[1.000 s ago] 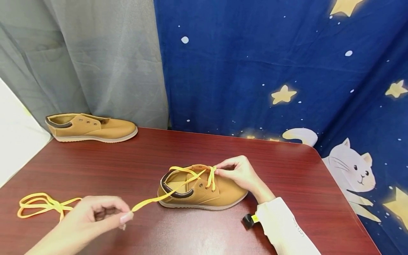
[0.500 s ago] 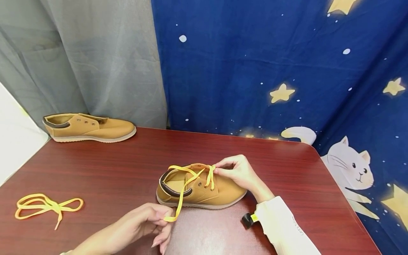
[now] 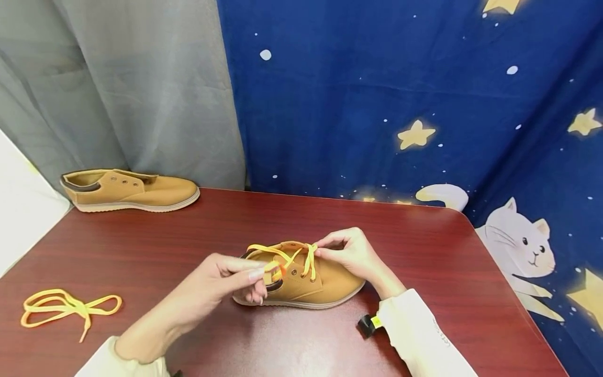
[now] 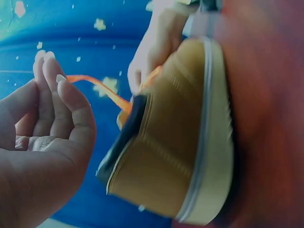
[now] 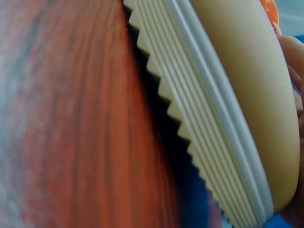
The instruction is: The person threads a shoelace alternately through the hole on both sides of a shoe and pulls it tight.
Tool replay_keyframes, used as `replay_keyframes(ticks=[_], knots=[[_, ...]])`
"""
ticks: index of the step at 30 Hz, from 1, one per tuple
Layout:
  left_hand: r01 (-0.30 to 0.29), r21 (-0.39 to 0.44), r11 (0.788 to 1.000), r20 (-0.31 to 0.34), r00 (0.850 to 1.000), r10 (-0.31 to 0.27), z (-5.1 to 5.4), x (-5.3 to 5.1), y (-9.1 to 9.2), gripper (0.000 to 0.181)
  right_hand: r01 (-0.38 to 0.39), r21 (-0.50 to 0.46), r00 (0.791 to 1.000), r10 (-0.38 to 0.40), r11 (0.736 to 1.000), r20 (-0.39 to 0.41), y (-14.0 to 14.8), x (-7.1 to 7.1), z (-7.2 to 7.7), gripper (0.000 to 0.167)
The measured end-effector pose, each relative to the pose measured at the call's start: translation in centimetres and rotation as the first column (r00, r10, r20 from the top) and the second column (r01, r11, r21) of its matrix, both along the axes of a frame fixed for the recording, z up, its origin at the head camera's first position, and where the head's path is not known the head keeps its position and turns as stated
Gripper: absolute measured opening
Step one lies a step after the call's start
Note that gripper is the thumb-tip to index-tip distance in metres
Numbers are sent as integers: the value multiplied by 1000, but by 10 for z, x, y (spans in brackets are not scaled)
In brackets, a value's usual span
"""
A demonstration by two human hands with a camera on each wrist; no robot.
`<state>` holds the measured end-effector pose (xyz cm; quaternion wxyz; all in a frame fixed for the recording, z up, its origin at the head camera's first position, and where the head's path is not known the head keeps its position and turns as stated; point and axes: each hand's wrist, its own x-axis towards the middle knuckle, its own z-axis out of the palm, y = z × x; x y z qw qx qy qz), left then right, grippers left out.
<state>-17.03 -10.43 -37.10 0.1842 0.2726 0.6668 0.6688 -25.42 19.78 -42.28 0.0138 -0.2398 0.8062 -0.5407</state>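
Observation:
A tan shoe [image 3: 339, 280] with a yellow lace [image 3: 311, 259] in its eyelets stands at the middle of the table, toe to the right. My right hand [image 3: 355, 256] pinches the lace loop over the tongue with thumb and forefinger. Over the shoe's heel end, my left hand [image 3: 216, 283] pinches a stretch of the same lace between thumb and fingertips. In the left wrist view the lace [image 4: 107, 90] runs from the left hand [image 4: 52, 114] to the shoe opening. The right wrist view shows mainly the sole [image 5: 204, 118], with the right hand partly hidden behind the shoe.
Another tan shoe [image 3: 155, 192], without a lace, stands at the table's back left. A bundled yellow lace [image 3: 70, 306] lies at the left on the dark red table [image 3: 155, 246]. Grey and blue curtains [image 3: 330, 104] hang behind the table.
My left hand has moved from the lower left, first right and then up to the shoe's heel end, with the lace in its fingers. The right hand has stayed in place.

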Motion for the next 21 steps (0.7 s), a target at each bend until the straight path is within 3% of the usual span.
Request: replay_keyframes(ticks=[3,6,9,12,14,17,21], knots=[[-43,-8,999,4,999,43,4,-11,1,33,4,-2,1000,-4,1000,6,0,1,1,11],[-45,4,999,38,998,45,5,-21,7,32,13,3,1000,-13,1000,12,0,3,1,12],[-58,4,998,66,996,57,6,-28,15,21,16,10,1000,-16,1000,4,0,1,0,12],[-106,-44,993,42,993,108,6,-31,24,15,17,17,1000,-17,1000,3,0,0,0,12],[-168,-94,981,-4,986,168,8,-33,29,17,13,17,1000,-14,1000,7,1,0,0,12],[-269,-168,949,-104,962,254,9,-37,36,20,11,17,1000,-11,1000,11,1,0,0,12],[-344,-218,913,-134,937,322,6,-42,42,22,12,11,1000,-12,1000,13,-1,2,0,12]])
